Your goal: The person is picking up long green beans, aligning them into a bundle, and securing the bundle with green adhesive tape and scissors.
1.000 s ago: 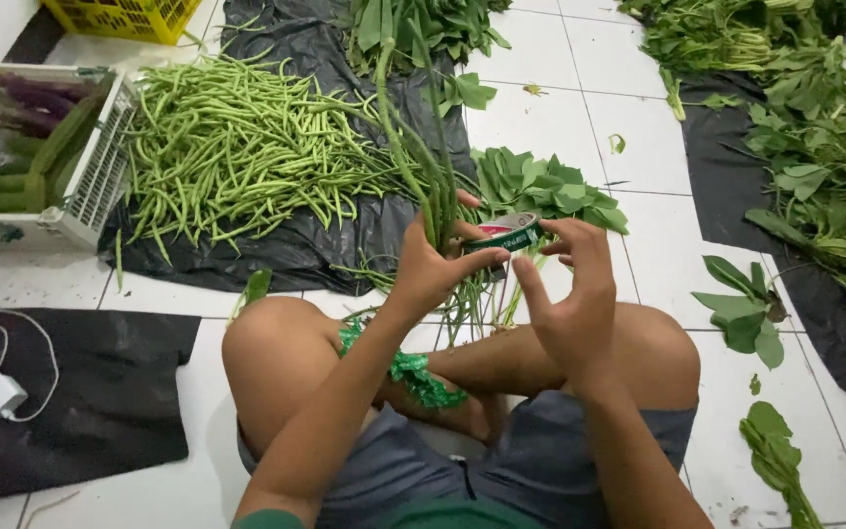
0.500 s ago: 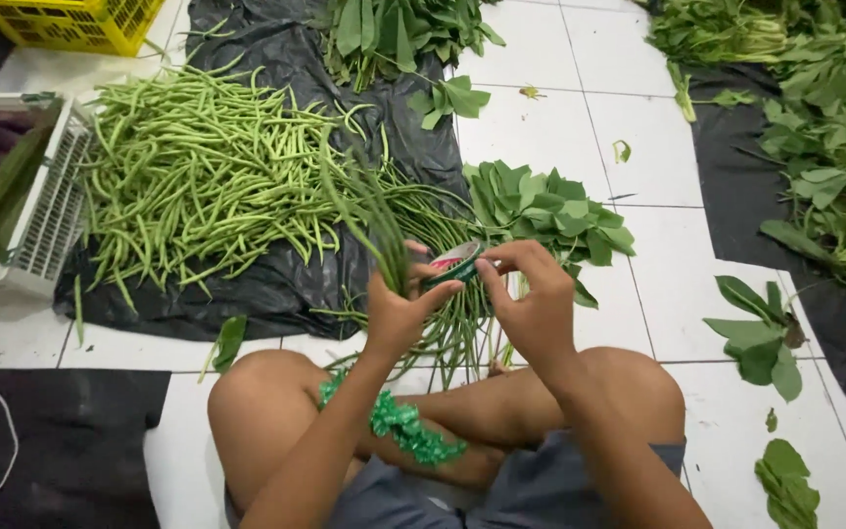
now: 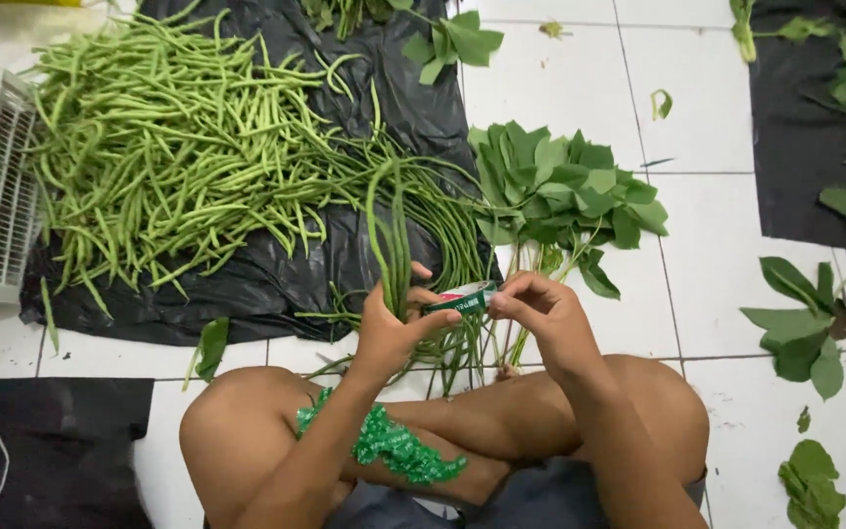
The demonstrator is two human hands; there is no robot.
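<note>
The person's left hand (image 3: pixel 389 328) grips a bundle of long green beans (image 3: pixel 391 240) at frame centre while the right hand (image 3: pixel 540 313), at three o'clock of it, pinches a green-and-red tape strip (image 3: pixel 462 298), apparently mid-binding; wrapping tightly seems next.

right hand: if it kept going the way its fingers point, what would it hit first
The right hand points left along the green tape strip, so it would probably meet the left hand holding the long bean bundle first.

Left hand (image 3: pixel 394 328) grips long beans (image 3: pixel 391 235); right hand (image 3: pixel 540 315) pinches green tape (image 3: pixel 462 297).
</note>
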